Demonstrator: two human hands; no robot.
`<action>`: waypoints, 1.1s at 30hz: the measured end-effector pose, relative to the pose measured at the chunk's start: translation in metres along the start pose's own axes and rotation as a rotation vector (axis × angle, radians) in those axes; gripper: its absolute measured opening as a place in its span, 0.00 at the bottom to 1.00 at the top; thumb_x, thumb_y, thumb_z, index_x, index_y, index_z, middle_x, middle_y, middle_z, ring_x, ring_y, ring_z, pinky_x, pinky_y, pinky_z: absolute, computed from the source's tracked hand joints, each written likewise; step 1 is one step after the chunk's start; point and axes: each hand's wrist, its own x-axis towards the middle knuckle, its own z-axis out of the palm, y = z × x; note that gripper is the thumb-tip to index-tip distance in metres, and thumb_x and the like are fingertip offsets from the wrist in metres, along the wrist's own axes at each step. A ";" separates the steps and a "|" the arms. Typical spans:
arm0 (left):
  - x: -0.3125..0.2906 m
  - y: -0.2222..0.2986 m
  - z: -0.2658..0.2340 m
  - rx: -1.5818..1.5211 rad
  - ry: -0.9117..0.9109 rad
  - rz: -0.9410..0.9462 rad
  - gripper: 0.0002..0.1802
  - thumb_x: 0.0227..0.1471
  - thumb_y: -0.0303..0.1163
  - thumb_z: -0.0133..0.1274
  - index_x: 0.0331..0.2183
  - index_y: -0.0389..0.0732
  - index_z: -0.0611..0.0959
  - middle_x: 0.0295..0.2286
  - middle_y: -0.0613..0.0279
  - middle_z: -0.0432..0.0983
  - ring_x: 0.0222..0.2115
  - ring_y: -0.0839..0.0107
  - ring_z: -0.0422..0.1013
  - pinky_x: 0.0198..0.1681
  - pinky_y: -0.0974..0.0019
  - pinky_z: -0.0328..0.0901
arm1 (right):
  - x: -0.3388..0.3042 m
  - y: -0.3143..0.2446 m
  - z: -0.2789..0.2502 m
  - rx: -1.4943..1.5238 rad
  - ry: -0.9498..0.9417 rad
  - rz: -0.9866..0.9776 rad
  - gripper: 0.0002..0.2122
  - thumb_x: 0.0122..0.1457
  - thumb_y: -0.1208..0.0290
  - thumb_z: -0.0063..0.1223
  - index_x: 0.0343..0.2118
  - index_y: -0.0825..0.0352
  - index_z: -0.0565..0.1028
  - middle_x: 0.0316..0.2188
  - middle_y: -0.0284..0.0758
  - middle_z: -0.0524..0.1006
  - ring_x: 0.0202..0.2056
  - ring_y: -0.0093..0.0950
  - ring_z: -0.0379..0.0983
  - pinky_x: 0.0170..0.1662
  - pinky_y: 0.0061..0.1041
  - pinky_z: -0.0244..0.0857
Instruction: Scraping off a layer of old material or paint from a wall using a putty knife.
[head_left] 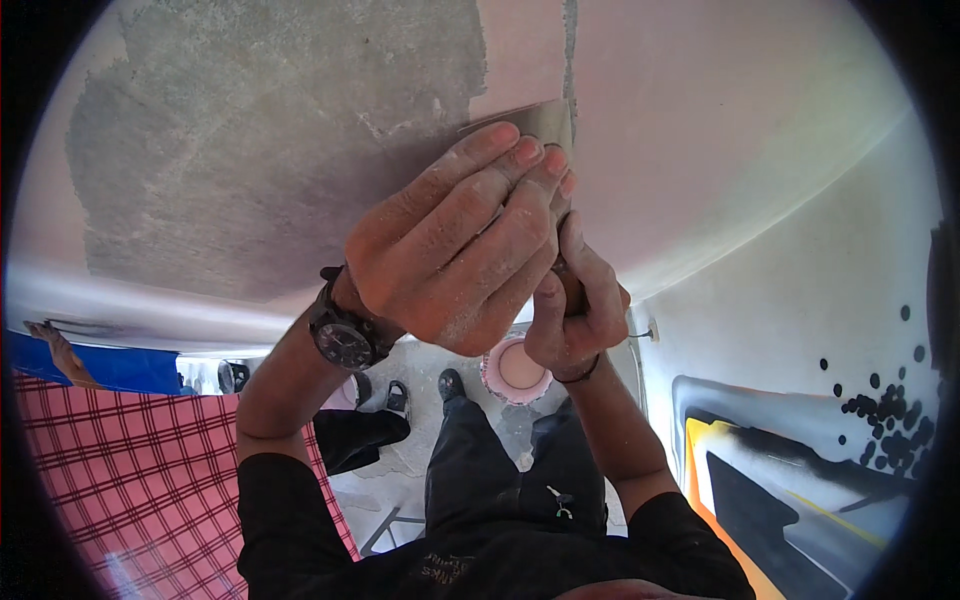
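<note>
My right hand is wrapped around the handle of a putty knife, its thumb pointing up along the handle. The fingers of my left hand, dusty with white powder, are pressed together against the back of the blade; its thumb is hidden. The blade's edge meets the wall where a pinkish coat borders bare grey concrete. A narrow grey line runs up the pink coat from near the blade's right corner. A black watch sits on my left wrist.
Below, by my feet, stands a round bucket of pinkish paste with a smeared rim. Pink plaid cloth fills the lower left, near another person's hand and blue material. A painted wall rises at the right.
</note>
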 end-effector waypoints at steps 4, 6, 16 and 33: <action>0.001 0.002 -0.001 -0.006 0.021 -0.013 0.12 0.47 0.29 0.60 0.37 0.40 0.88 0.39 0.61 0.82 0.44 0.68 0.77 0.51 0.62 0.75 | 0.003 -0.005 -0.004 0.033 -0.030 0.028 0.18 0.53 0.85 0.54 0.49 0.80 0.73 0.22 0.44 0.76 0.21 0.31 0.74 0.26 0.23 0.68; 0.002 0.002 -0.001 0.014 -0.009 0.001 0.12 0.47 0.29 0.60 0.37 0.40 0.88 0.40 0.61 0.82 0.44 0.67 0.77 0.52 0.62 0.75 | 0.003 -0.001 -0.003 0.035 -0.021 0.006 0.19 0.53 0.85 0.54 0.50 0.80 0.73 0.22 0.44 0.76 0.21 0.29 0.74 0.26 0.23 0.67; 0.017 -0.006 -0.010 -0.007 -0.008 -0.009 0.13 0.47 0.29 0.60 0.38 0.39 0.88 0.40 0.61 0.82 0.44 0.67 0.77 0.51 0.61 0.75 | 0.019 -0.008 -0.001 0.058 -0.014 -0.020 0.19 0.53 0.85 0.54 0.50 0.82 0.72 0.20 0.42 0.75 0.19 0.27 0.72 0.23 0.21 0.65; 0.032 -0.022 -0.022 -0.047 -0.044 0.027 0.13 0.49 0.29 0.57 0.38 0.38 0.88 0.40 0.61 0.81 0.44 0.67 0.76 0.52 0.61 0.74 | 0.035 -0.020 0.005 0.033 0.008 -0.036 0.20 0.53 0.85 0.54 0.51 0.80 0.72 0.20 0.40 0.75 0.20 0.26 0.73 0.24 0.20 0.66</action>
